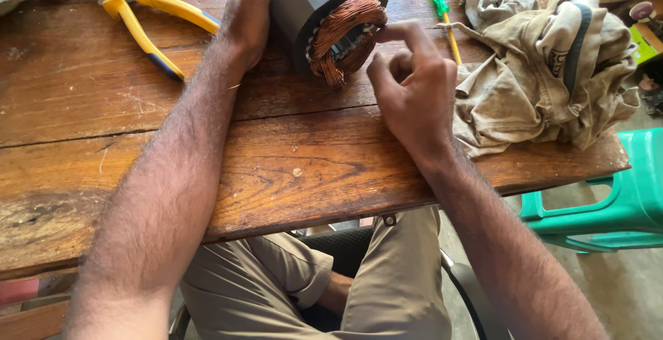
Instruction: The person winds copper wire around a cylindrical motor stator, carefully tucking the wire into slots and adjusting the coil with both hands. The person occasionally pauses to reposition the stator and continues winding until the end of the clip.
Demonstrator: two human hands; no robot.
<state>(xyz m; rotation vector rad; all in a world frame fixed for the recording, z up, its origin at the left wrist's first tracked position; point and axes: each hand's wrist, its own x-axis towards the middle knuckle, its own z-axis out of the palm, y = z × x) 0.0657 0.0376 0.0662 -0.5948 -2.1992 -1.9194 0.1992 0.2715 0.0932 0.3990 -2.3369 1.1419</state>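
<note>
Stator [324, 15]: grey core, copper windings, lying sideways.

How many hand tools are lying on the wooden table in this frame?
2. Yellow-handled pliers lie at the far left beside the left hand; a green-handled screwdriver lies right of the motor stator, against the cloth. More may be hidden beyond the top edge.

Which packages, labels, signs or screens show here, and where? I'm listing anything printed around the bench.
Green box-like package: far right edge beyond the table, partly hidden, bright green with a pale patch; details too small to tell.
Printed dark band on the crumpled beige cloth: right side of the wooden table, a dark stripe with faint marks.
No signs or screens in view.
</note>
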